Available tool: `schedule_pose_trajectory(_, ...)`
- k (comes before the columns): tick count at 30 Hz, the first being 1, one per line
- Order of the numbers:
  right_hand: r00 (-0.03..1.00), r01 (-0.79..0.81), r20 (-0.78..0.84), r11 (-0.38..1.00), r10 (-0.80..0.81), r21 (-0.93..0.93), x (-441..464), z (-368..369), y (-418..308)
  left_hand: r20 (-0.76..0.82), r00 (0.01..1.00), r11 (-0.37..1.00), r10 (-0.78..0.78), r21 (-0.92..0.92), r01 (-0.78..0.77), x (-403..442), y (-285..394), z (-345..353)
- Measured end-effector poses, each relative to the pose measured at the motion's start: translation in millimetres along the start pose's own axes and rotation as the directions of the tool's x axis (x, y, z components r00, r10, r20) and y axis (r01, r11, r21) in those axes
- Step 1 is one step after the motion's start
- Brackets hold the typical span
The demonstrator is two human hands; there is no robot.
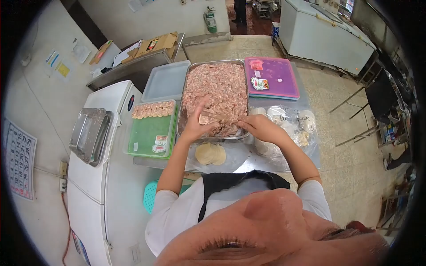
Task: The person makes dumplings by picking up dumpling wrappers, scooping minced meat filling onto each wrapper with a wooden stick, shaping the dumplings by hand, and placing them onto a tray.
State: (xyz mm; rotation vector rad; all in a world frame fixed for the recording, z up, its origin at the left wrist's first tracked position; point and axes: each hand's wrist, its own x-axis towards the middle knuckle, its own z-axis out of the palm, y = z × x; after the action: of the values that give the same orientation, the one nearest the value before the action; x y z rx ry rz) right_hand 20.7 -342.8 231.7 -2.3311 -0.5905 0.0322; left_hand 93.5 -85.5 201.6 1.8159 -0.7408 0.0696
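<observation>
A deep metal tray point(179, 126) is filled with ground meat mixture point(215, 84). Over its near left part, my left hand point(196, 124) cups a round dumpling wrapper point(204, 119) with some meat on it. My right hand point(262, 127) is at the tray's near right, its fingers closed on a thin flat utensil point(228, 118) that reaches left toward the wrapper; its exact kind is unclear. Just below the tray lies a small stack of pale round wrappers point(210, 154). To the left, a green-bottomed plastic container point(146, 138) has rows of filled dumplings point(153, 109) along its far side.
Right of the tray sit purple-lidded containers point(275, 88) and clear plastic bags of wrappers point(293, 128). A translucent lid point(165, 82) lies behind the green container. Stacked metal pans point(90, 135) rest on a white appliance point(91, 177) at left. A chest freezer point(324, 37) stands farther back.
</observation>
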Motion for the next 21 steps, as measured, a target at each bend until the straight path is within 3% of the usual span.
schedule_pose_trajectory(1,1.000,0.009,0.030,1.000,-0.009,-0.004,-2.5,-2.0,-1.7,0.060,0.997,0.991,0.045,0.124,-0.053,1.7,4.8,-0.1)
schedule_pose_trajectory(4,0.977,0.193,-0.092,0.981,-0.190,0.028,-3.5,17.4,14.1,0.325,0.942,0.991,-0.088,-0.068,0.116,5.5,-13.6,-4.3)
schedule_pose_trajectory(7,0.985,0.175,-0.036,0.979,-0.172,0.109,0.8,20.4,29.3,0.328,0.945,0.983,-0.015,0.177,-0.045,5.3,-52.6,-4.0)
schedule_pose_trajectory(10,0.973,0.224,0.034,0.971,-0.228,0.082,17.0,13.5,56.0,0.253,0.953,0.981,-0.165,0.138,0.134,4.0,-17.6,6.4)
schedule_pose_trajectory(13,0.996,0.042,-0.055,0.926,-0.067,-0.375,16.9,1.9,37.2,0.037,0.898,0.898,-0.438,-0.031,0.439,2.5,-63.6,17.3)
schedule_pose_trajectory(16,0.970,0.107,-0.160,0.917,-0.180,-0.384,10.6,23.2,27.8,-0.010,0.912,0.864,-0.410,-0.327,0.384,-2.3,-109.0,21.3)
schedule_pose_trajectory(19,0.954,0.107,-0.238,0.950,-0.181,-0.292,32.0,69.3,117.4,0.094,0.863,0.868,-0.497,0.071,0.492,-0.6,-102.1,13.2)
schedule_pose_trajectory(20,0.949,-0.314,-0.116,0.912,0.293,-0.264,30.9,45.1,102.4,0.060,0.878,0.880,-0.475,0.017,0.475,-3.0,-85.8,15.4)
schedule_pose_trajectory(21,0.967,-0.256,-0.083,0.907,0.242,-0.335,28.9,37.2,98.5,0.022,0.894,0.894,-0.447,-0.029,0.448,-3.3,-60.4,15.8)
